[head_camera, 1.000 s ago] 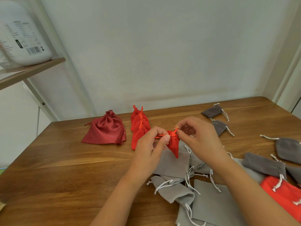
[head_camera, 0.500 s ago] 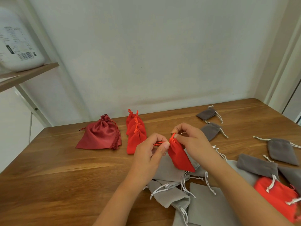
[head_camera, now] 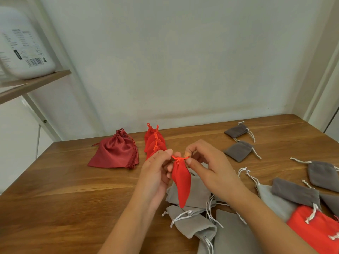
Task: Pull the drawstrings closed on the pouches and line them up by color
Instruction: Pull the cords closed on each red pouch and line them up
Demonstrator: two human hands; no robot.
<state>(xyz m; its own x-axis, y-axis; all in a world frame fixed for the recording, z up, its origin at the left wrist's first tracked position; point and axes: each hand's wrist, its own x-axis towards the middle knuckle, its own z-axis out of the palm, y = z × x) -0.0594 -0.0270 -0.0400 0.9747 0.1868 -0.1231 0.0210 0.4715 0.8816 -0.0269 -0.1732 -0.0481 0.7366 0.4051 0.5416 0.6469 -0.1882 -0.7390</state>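
A small red pouch [head_camera: 181, 180] hangs in the air above the table, its mouth gathered tight. My left hand [head_camera: 156, 173] pinches the red drawstring on its left side and my right hand [head_camera: 207, 165] pinches the string on its right side. Behind them, a row of small red pouches [head_camera: 153, 142] with closed mouths lies on the wooden table [head_camera: 64, 189]. A larger dark red satin pouch [head_camera: 115, 151] sits to their left. Two dark grey pouches [head_camera: 238, 140] lie in a column at the back right.
A heap of light grey pouches [head_camera: 194, 220] with white strings lies under my hands. More dark grey pouches [head_camera: 322, 173] and a big red one [head_camera: 315, 228] sit at the right. A shelf with a white jug [head_camera: 22, 44] stands at the upper left.
The red pouch now hangs straight down with its mouth cinched, and my hands hold the strings closer to it. The view shifted slightly.
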